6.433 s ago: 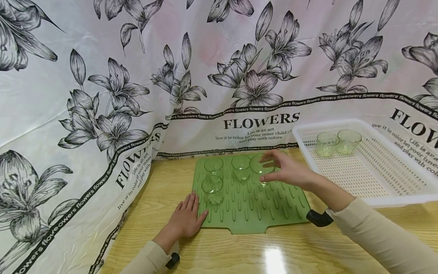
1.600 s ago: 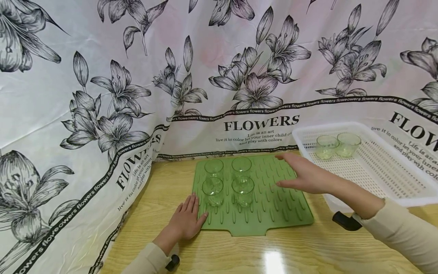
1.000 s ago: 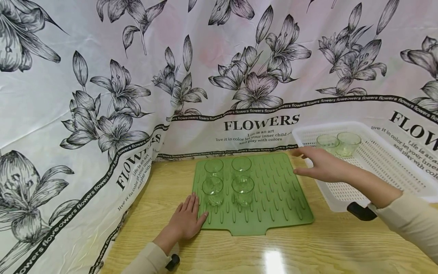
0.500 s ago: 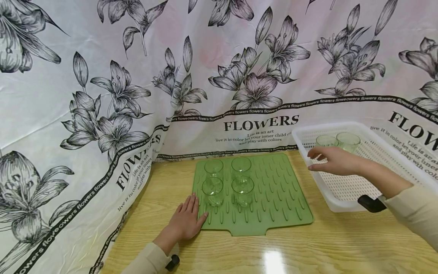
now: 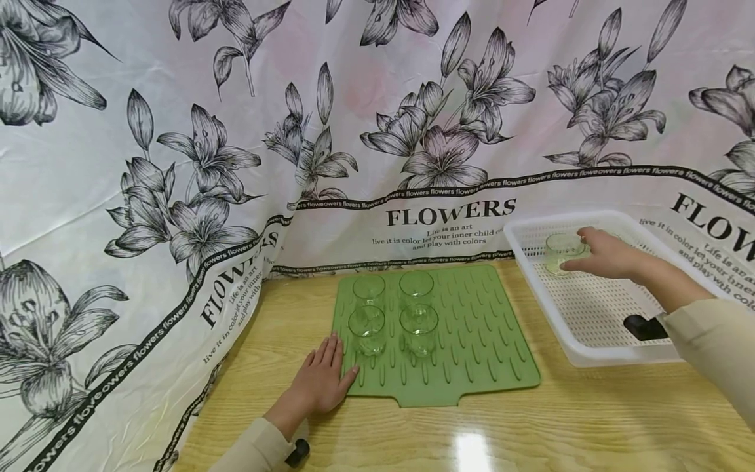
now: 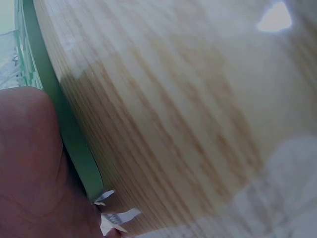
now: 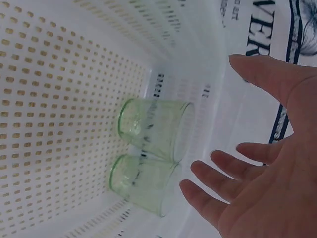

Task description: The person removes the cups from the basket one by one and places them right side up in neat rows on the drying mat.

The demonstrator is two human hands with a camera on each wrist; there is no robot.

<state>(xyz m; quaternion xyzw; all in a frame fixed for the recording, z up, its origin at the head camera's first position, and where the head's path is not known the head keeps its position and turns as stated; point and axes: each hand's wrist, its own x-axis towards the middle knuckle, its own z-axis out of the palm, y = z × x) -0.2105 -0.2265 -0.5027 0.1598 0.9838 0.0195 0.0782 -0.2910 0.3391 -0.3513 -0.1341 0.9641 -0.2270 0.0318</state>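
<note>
My right hand [image 5: 607, 255] is over the white basket, fingers spread and holding nothing. Beside it stands a clear greenish glass [image 5: 557, 255]; the other glass, mostly behind the hand in the head view, shows in the right wrist view. There the two glasses [image 7: 156, 129] stand side by side, close to the fingertips [image 7: 190, 188]. My left hand [image 5: 318, 380] lies flat at the left edge of the green drying mat [image 5: 478, 328], fingers extended. On the mat's left half several glasses [image 5: 420, 328] stand in two rows.
The white perforated basket [image 5: 590, 356] sits on the wooden table [image 5: 377, 439] right of the mat. A flower-printed curtain [image 5: 330, 229] hangs behind and to the left. The mat's right part has raised ridges.
A glass my right hand held over the mat's back now stands in the front row. That hand has since moved right, to the glasses in the basket. My left hand has stayed put.
</note>
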